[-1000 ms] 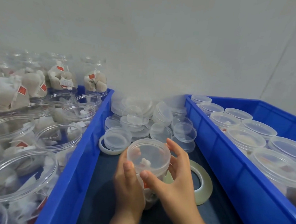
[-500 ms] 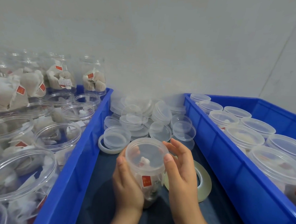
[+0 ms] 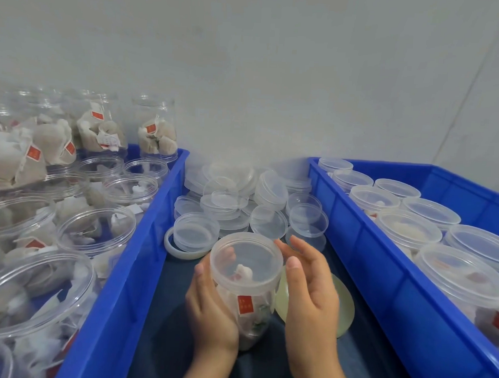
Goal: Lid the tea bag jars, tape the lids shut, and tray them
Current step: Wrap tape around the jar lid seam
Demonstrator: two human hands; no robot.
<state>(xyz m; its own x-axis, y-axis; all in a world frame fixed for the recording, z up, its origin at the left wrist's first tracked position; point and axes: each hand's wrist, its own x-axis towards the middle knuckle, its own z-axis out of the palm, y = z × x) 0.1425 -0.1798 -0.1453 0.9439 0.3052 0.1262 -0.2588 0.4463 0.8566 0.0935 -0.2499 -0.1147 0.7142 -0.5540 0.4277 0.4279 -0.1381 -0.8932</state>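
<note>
A pale grey wall (image 3: 277, 74) backs a dark work surface (image 3: 175, 315). The left blue tray (image 3: 140, 255) holds open tea bag jars (image 3: 95, 232). The left hand (image 3: 210, 311) grips a lidded tea bag jar (image 3: 245, 278), with loose clear lids (image 3: 242, 200) piled behind it. The right hand (image 3: 309, 290), fingers relaxed, touches the lid's rim above a tape roll (image 3: 343, 309). The right blue tray (image 3: 382, 282) holds lidded jars (image 3: 431, 224).

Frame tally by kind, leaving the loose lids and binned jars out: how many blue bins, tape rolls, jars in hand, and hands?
Blue bins: 2 (left bin, right bin)
Tape rolls: 2 (white roll, yellowish roll)
Jars in hand: 1 (held jar)
Hands: 2 (left hand, right hand)
Total: 7
</note>
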